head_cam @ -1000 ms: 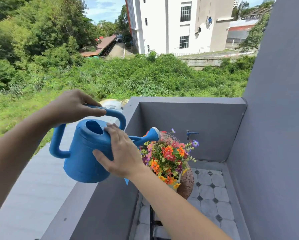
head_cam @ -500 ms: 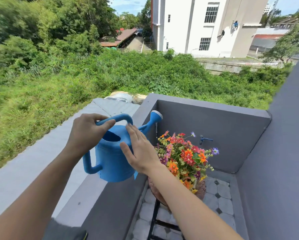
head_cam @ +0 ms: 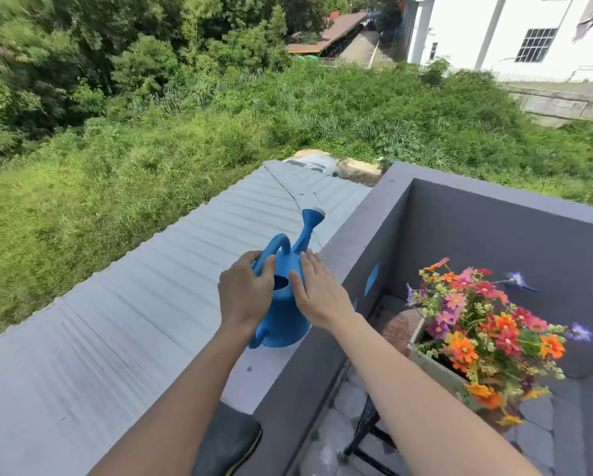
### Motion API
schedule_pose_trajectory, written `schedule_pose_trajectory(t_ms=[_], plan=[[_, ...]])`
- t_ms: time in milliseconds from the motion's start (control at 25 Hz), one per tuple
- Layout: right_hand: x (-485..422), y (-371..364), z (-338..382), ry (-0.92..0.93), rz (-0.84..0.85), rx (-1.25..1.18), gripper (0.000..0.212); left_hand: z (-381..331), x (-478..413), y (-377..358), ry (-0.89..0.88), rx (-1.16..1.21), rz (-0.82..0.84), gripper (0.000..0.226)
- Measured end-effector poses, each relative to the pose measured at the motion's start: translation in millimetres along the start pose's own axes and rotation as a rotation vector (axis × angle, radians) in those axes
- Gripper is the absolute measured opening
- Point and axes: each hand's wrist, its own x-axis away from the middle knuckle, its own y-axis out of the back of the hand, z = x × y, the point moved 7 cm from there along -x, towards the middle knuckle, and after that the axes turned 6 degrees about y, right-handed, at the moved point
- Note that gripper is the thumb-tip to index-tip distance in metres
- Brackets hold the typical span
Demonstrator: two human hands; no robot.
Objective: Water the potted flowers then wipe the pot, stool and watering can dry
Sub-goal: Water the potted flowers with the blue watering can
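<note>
A blue watering can (head_cam: pixel 284 314) stands upright on top of the grey parapet ledge (head_cam: pixel 353 255), spout pointing up and away. My left hand (head_cam: pixel 245 293) is closed around its top handle. My right hand (head_cam: pixel 319 297) lies flat against the can's right side, fingers straight. To the right, inside the balcony, orange, red and pink flowers (head_cam: pixel 487 324) fill a pale pot (head_cam: pixel 436 369). A brown speckled round surface (head_cam: pixel 396 324) lies under the pot. Below it show the black metal legs of the stool (head_cam: pixel 367 431).
A corrugated grey roof (head_cam: pixel 133 321) lies left of the ledge, with grass beyond. A dark rubber boot-like object (head_cam: pixel 230 441) rests on the ledge near my left arm. A blue tap (head_cam: pixel 525 287) sticks out of the back wall. The balcony floor (head_cam: pixel 535 441) is tiled.
The can has swung left, away from above the flowers, and come down onto the ledge with its spout raised. Both hands moved with it, and my view tilted down.
</note>
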Motion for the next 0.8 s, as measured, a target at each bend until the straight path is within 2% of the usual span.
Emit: schedule_pose_trajectory(t_ms=[240,480,640,800], plan=[[-1.4,-25.3,-28.0,-0.038,-0.001,0.044,0.064,27.7,10.7,-30.1,0.057,0.041,0.013,0.027],[1.9,-21.5,-41.5,0.007,-0.028,0.108,0.059,29.4,28.0,-45.9,0.073,0.026,0.031,0.019],[4.0,-20.2,-43.9,-0.01,-0.045,0.136,0.06,25.0,31.9,-45.3,0.064,-0.004,0.042,0.023],[24.0,-23.4,-50.2,-0.176,-0.134,-0.132,0.065,23.8,40.8,-43.9,0.07,0.0,0.148,0.041]])
